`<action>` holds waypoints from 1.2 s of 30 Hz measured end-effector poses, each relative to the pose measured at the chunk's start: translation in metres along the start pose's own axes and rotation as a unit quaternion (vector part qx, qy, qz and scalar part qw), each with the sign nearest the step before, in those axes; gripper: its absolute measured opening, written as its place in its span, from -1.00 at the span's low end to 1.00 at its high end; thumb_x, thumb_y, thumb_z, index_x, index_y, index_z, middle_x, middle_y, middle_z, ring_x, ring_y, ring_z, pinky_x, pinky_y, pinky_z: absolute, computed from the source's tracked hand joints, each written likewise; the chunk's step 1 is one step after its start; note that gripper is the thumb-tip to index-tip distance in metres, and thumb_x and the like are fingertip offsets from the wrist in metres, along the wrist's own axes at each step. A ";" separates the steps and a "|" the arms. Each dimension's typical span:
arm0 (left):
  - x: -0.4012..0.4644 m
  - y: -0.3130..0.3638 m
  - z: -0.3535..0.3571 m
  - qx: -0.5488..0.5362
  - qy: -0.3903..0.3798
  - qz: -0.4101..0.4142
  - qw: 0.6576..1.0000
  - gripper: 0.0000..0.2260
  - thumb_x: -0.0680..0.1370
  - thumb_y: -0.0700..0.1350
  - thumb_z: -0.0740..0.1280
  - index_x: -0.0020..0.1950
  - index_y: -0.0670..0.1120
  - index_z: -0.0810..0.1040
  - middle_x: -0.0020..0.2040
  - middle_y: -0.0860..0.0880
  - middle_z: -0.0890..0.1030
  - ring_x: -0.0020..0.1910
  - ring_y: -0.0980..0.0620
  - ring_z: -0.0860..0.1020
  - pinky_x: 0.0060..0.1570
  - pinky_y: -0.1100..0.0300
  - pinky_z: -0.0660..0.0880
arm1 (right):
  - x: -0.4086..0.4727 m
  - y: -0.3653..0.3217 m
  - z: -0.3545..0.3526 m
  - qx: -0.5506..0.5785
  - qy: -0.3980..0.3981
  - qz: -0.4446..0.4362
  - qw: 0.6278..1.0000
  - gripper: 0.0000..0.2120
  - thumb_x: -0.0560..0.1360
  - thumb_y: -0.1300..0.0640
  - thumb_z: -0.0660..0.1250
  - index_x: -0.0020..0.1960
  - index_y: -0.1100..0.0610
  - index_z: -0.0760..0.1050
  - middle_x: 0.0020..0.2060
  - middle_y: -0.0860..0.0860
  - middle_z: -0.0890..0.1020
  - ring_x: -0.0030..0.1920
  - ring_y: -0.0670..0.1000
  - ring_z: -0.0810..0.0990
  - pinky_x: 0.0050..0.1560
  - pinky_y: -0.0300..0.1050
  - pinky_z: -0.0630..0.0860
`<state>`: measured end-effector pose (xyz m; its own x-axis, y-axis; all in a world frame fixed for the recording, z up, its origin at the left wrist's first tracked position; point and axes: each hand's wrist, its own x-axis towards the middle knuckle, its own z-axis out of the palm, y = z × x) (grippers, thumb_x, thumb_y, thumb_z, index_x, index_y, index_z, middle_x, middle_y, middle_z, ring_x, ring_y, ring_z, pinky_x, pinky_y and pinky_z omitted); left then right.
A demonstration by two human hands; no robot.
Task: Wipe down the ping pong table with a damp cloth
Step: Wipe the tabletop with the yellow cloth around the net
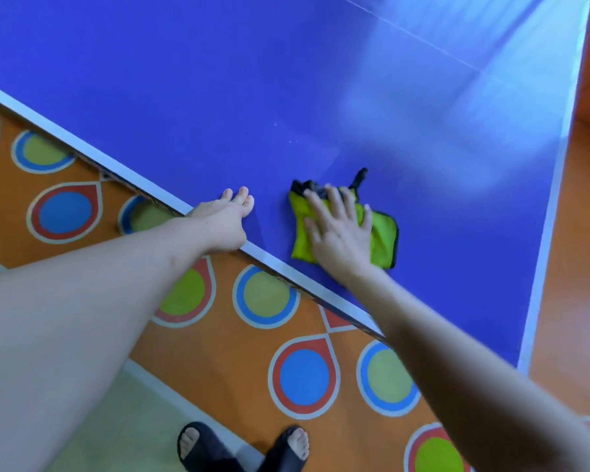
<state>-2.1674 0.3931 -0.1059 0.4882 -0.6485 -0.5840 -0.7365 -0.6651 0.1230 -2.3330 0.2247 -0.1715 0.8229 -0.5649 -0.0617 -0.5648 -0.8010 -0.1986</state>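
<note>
Head view: one blue ping pong table (218,80) with white edge lines, no containers on it. One folded lime-green cloth with dark trim (384,235) lies near table's near edge. Right hand (338,233) presses flat on cloth, fingers spread straight. Left hand (223,219) rests on table edge just beside cloth, fingers extended. Below: orange floor with coloured circles (246,362), two black slide sandals (242,447).
</note>
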 end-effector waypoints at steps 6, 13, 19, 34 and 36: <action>-0.005 -0.015 -0.010 -0.063 0.017 0.019 0.998 -0.28 0.49 -0.32 0.08 0.64 0.04 0.06 0.64 0.11 -0.03 0.61 -0.02 0.02 0.45 0.01 0.25 | -0.059 -0.038 0.010 0.007 -0.033 -0.051 0.998 -0.52 0.72 -0.23 -0.01 0.63 -0.29 0.14 0.67 -0.09 0.16 0.69 0.07 -0.03 0.60 0.39 -0.06; -0.002 -0.053 -0.009 -0.008 0.046 -0.021 0.999 -0.27 0.50 -0.39 0.06 0.64 -0.04 -0.04 0.64 0.06 -0.14 0.61 0.00 -0.04 0.32 0.04 0.39 | 0.068 -0.010 -0.005 0.035 -0.009 0.028 0.999 -0.54 0.72 -0.21 0.05 0.61 -0.28 0.19 0.66 -0.11 0.16 0.67 0.01 -0.02 0.60 0.34 -0.06; 0.006 -0.066 0.003 -0.030 0.024 0.007 0.999 -0.23 0.49 -0.40 0.05 0.64 -0.04 -0.14 0.63 0.06 -0.24 0.60 0.04 -0.20 0.54 0.03 0.13 | 0.181 0.001 -0.021 0.048 -0.009 0.105 0.993 -0.52 0.71 -0.20 -0.01 0.62 -0.25 0.18 0.68 -0.08 0.12 0.68 0.03 -0.04 0.59 0.38 -0.11; -0.009 -0.067 -0.018 -0.098 0.005 0.036 0.994 -0.30 0.51 -0.31 0.08 0.64 -0.09 -0.06 0.64 0.01 -0.17 0.61 0.00 -0.16 0.51 0.01 0.14 | -0.011 -0.105 0.021 -0.006 -0.024 -0.002 1.000 -0.50 0.69 -0.25 -0.07 0.62 -0.28 0.16 0.67 -0.09 0.17 0.68 0.06 -0.01 0.60 0.31 -0.04; -0.010 -0.074 -0.018 -0.108 0.012 0.049 0.993 -0.31 0.51 -0.29 0.08 0.64 -0.08 -0.01 0.65 0.02 -0.11 0.62 0.02 -0.10 0.50 0.03 0.15 | -0.016 -0.109 0.018 -0.002 -0.028 0.002 1.000 -0.49 0.69 -0.26 -0.09 0.62 -0.27 0.17 0.67 -0.09 0.16 0.68 0.05 -0.03 0.61 0.30 -0.06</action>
<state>-2.1089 0.4421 -0.0948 0.4326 -0.7206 -0.5418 -0.6649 -0.6609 0.3481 -2.2834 0.3252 -0.1668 0.8227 -0.5561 -0.1180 -0.5683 -0.7997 -0.1938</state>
